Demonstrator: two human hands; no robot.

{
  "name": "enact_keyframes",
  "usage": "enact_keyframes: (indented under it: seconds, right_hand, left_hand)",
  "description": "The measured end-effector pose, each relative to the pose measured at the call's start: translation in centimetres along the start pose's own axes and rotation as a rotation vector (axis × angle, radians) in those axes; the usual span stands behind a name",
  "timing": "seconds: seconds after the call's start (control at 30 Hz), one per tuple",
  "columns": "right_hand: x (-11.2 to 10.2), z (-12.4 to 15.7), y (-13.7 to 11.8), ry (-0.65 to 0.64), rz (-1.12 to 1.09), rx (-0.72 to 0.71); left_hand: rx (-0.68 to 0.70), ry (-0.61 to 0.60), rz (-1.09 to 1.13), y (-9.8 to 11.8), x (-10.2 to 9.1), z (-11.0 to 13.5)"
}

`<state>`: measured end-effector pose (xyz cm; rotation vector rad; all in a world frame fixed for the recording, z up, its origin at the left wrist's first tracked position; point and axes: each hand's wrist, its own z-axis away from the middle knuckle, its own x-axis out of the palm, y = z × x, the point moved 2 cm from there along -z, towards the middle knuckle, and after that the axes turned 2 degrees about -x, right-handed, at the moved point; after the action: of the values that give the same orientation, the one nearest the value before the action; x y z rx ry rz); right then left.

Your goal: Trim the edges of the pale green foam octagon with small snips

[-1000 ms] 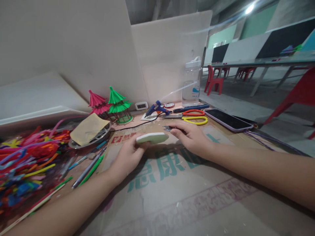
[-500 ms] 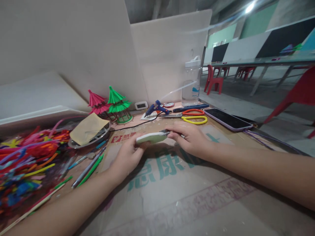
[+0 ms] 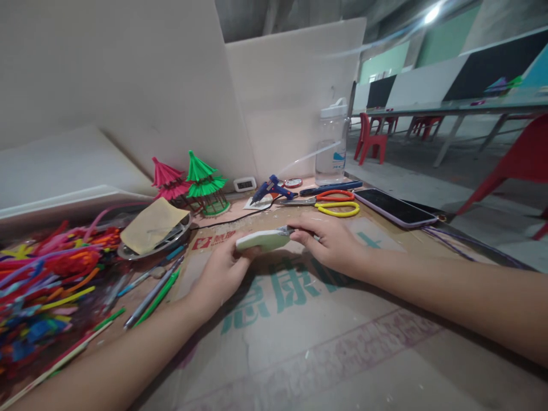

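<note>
My left hand (image 3: 223,275) is closed on a flat, pale green-white piece (image 3: 262,241), thumb below and fingers behind it. The piece is held tilted above the printed cardboard (image 3: 274,342), its thin edge toward me. At its right end, my right hand (image 3: 331,244) pinches a small dark grey, thin thing (image 3: 285,229), perhaps a blade, which touches the edge of the pale piece. Most of that thing is hidden by the fingers. Beyond my hands lie scissors (image 3: 338,209) with red and yellow handles and a blue glue gun (image 3: 272,189).
Pink (image 3: 168,178) and green (image 3: 207,181) pavilion-like models stand behind. At the left are a tray (image 3: 185,233) with yellowish paper, pens (image 3: 149,294) and many pipe cleaners (image 3: 55,274). A phone (image 3: 394,208) and a water bottle (image 3: 331,145) border the right side.
Both hands keep nearly the same pose on the pale piece and the small dark thing. The whole view has shifted very slightly.
</note>
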<state>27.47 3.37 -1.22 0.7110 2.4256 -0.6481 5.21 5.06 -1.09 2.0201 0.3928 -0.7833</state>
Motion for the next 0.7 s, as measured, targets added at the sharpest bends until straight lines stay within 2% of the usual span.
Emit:
enact_keyframes:
  seconds: [0.47, 0.63, 0.7]
  right_hand:
    - [0.01, -0.09, -0.07, -0.04, -0.023, 0.029]
    - [0.12, -0.08, 0.43, 0.045, -0.114, 0.185]
    - [0.0, -0.09, 0.41, 0.043, -0.144, 0.245]
  left_hand:
    - [-0.041, -0.015, 0.005, 0.23, 0.01, -0.1]
    - [-0.065, -0.017, 0.037, -0.16, 0.09, -0.08]
    - [-0.07, -0.02, 0.055, -0.34, 0.12, -0.06]
